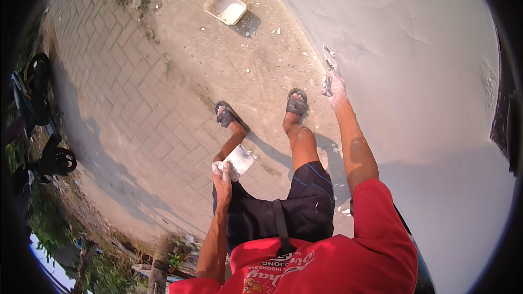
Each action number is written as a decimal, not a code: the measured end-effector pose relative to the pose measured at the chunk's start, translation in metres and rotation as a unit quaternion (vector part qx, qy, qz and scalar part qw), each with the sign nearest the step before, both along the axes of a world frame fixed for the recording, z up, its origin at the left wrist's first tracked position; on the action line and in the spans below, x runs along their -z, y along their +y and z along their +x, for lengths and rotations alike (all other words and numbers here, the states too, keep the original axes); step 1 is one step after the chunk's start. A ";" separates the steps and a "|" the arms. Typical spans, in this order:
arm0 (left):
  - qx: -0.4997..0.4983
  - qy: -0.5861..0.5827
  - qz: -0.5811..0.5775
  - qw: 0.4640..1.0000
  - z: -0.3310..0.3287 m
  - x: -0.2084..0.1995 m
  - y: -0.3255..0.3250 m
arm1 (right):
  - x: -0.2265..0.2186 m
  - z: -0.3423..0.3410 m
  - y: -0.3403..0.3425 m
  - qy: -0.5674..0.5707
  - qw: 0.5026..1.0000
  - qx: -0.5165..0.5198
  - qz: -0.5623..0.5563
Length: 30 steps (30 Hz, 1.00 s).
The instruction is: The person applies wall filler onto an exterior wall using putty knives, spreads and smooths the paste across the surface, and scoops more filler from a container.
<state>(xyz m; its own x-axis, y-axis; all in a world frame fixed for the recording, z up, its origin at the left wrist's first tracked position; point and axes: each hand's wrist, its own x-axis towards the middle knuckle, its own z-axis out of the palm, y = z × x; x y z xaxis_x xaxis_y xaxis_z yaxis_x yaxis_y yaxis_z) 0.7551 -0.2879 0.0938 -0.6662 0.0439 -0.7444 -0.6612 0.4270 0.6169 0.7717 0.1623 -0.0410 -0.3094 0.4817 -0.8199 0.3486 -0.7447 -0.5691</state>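
Currently, left hand [222, 178]: closed on one edge of a flat white plate [242, 159], smeared with white, fingers whitened too; it is held out over the left leg.
Right hand [338, 88]: wrapped round the dark, white-spattered handle of a scraper [329, 59] — arm stretched forward, blade pointing away from the body.
Scraper and wall: the tool shows beside the base line of the pale grey wall [414, 87]; whether the blade touches it, I cannot tell.
Tray [216, 13]: off-white, rectangular, on the dusty ground ahead, well apart from both hands, with white residue inside.
Ground: pale chips scattered about, block paving [117, 76] to the left.
Feet: in dark sandals [296, 106], set apart.
Far left: a motorbike [38, 98] — bent by the lens, partly dark.
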 end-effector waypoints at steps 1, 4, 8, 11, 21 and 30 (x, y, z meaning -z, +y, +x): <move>-0.002 -0.001 -0.002 1.000 0.004 -0.002 0.007 | 0.002 0.002 0.005 0.000 1.000 0.002 -0.015; -0.007 0.021 -0.006 1.000 0.013 -0.003 0.025 | 0.006 0.006 0.018 0.020 0.998 0.038 -0.039; -0.015 0.012 0.000 1.000 0.025 0.007 0.026 | 0.009 0.004 0.035 0.028 0.995 0.047 -0.084; -0.019 0.019 -0.003 1.000 0.030 0.009 0.036 | 0.012 0.013 0.056 0.030 0.993 0.069 -0.087; -0.035 0.023 -0.031 0.999 0.046 0.005 0.041 | -0.078 0.021 0.061 0.101 0.987 0.034 -0.121; -0.027 0.016 -0.012 0.999 0.039 -0.006 0.073 | -0.050 0.007 0.021 0.046 0.987 -0.003 -0.153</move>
